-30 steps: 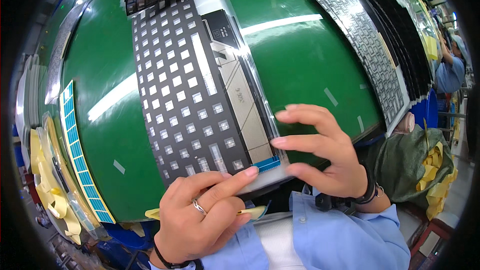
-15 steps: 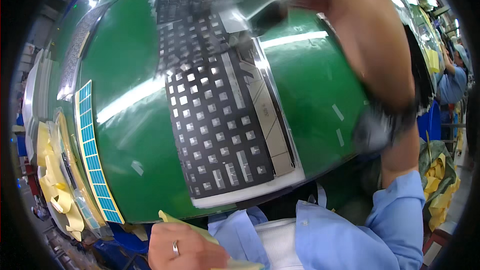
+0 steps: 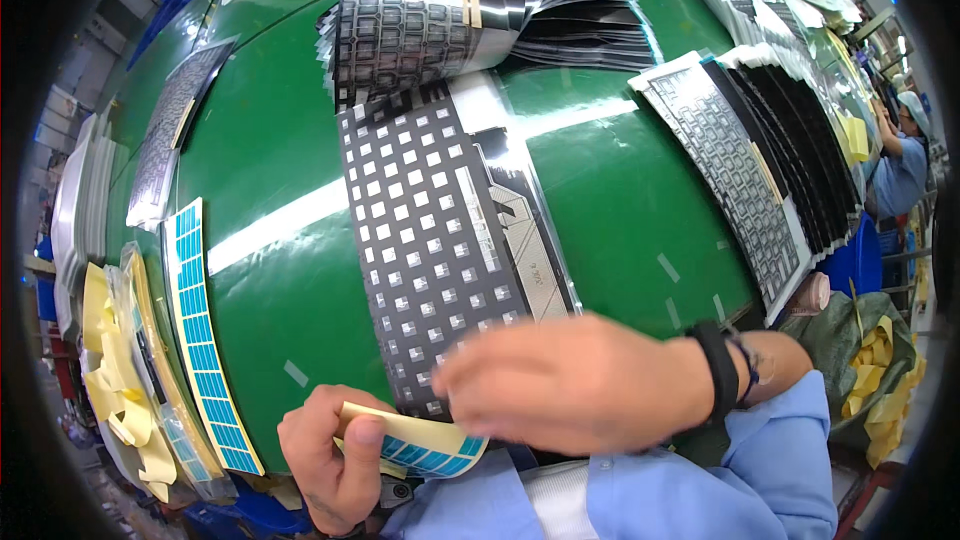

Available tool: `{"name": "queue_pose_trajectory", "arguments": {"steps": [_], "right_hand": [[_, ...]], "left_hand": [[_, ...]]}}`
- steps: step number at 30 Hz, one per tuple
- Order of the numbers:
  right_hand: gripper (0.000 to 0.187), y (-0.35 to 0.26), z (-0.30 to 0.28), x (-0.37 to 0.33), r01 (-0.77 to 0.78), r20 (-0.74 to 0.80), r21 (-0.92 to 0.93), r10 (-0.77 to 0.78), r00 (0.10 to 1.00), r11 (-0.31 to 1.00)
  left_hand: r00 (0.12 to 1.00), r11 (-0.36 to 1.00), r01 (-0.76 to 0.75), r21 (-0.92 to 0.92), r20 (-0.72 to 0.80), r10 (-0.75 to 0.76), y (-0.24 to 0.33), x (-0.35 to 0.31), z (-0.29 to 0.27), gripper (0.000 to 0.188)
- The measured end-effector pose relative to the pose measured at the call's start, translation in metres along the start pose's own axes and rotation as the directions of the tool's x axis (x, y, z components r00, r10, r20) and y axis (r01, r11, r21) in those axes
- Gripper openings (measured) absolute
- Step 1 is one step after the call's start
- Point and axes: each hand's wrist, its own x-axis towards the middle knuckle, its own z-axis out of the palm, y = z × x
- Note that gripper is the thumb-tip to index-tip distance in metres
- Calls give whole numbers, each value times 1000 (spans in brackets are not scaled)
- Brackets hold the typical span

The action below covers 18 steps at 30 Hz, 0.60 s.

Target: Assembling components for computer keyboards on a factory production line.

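Note:
My left hand (image 3: pixel 335 460) pinches a curled yellow backing strip (image 3: pixel 435 450) with rows of blue stickers between thumb and fingers. Just right of it, my right hand (image 3: pixel 570 380) hovers over the near end of a black keyboard-shaped sheet (image 3: pixel 420 230) dotted with square holes. Its fingers point left toward the strip; they are blurred and the thumb is hidden, so a grip cannot be made out. Beyond that sheet, a stack of printed keyboard films (image 3: pixel 410 20) is bent back in a loop, its loose edges (image 3: pixel 590 25) fanned to the right.
On the green table (image 3: pixel 280 310) a flat strip of blue stickers (image 3: pixel 205 350) lies at left, beside crumpled yellow paper (image 3: pixel 120 390). Another keyboard sheet (image 3: pixel 175 130) is farther left. A fanned stack of keyboard films (image 3: pixel 730 160) stands right. A co-worker (image 3: pixel 900 150) sits far right.
My right hand has come back from the far films to the near end of the black sheet. My left hand has turned and lifted slightly, bringing the strip's blue stickers into sight.

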Motion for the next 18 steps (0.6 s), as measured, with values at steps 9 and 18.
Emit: {"name": "queue_pose_trajectory", "arguments": {"steps": [9,18], "right_hand": [[22,-18,16,-39,170,-83,65,-164,983,983],[20,-18,8,-66,202,-145,-265,-246,958,943]], "left_hand": [[981,936,10,-352,184,59,3,0,-7,29],[988,970,-119,211,121,94,28,0,16,14]]}}
